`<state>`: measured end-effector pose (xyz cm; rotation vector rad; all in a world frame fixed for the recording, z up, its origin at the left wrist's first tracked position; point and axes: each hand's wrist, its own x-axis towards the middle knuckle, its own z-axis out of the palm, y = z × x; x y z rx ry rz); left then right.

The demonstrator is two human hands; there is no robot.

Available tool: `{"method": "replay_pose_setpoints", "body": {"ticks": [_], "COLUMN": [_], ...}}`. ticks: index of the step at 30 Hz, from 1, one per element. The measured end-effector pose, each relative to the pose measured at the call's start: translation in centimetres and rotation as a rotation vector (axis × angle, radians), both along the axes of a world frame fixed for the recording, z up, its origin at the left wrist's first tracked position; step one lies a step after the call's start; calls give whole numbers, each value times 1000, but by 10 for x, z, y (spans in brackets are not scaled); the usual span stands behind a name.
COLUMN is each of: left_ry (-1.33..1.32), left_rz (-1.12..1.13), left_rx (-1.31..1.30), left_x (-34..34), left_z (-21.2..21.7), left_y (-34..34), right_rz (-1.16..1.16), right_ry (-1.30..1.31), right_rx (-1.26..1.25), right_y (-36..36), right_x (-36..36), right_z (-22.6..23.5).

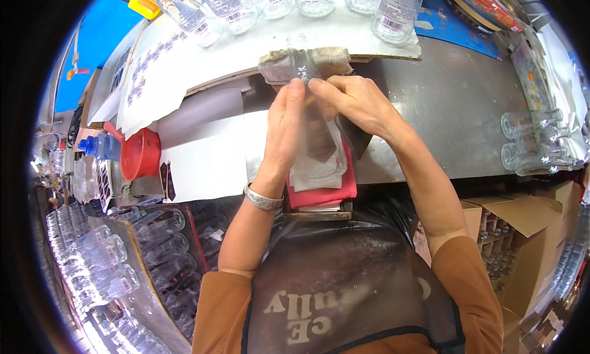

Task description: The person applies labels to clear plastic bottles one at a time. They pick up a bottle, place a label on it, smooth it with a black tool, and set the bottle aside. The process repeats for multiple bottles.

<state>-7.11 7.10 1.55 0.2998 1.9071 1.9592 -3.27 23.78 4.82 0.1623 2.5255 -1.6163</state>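
A clear glass bottle (302, 62) lies in front of me, its neck pointing away. Its upper part rests on a rolled, cloth-wrapped support (332, 58), and small white marks show on the glass. My left hand (284, 126) lies along the left side, fingers close together and tips on the bottle. On the other side, my right hand (362, 103) has its fingers curled and its thumb pressed on the glass near the left fingertips. Beneath the bottle are pale sheets (335, 180) over a red cloth (338, 196). My palms hide part of the bottle.
Several labelled bottles (314, 2) stand on a white board along the far side. Clear bottles (522, 123) lie on the metal table at the right. A red tub (140, 154) sits left. Bottles (163, 243) fill racks below left; an open carton (522, 219) stands below right.
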Motion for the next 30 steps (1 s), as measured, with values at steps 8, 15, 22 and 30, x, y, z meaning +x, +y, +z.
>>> {"method": "replay_pose_setpoints", "body": {"ticks": [8,15,22,30], "left_ry": [-83,-64,186,609], "left_rz": [17,4,-105,-231], "left_rx": [161,8,-54,-379], "left_x": [2,11,36,70], "left_z": [-14,8,5,5], "left_y": [-1,-21,-62,-73], "right_rz": [62,-197,-53,218], "right_ry": [-12,45,551,1005], "right_rx": [-64,-320,172,627], "right_y": [1,18,0,-25], "right_x": [-2,14,13,26], "right_z": [-2,-24,28,38]}}
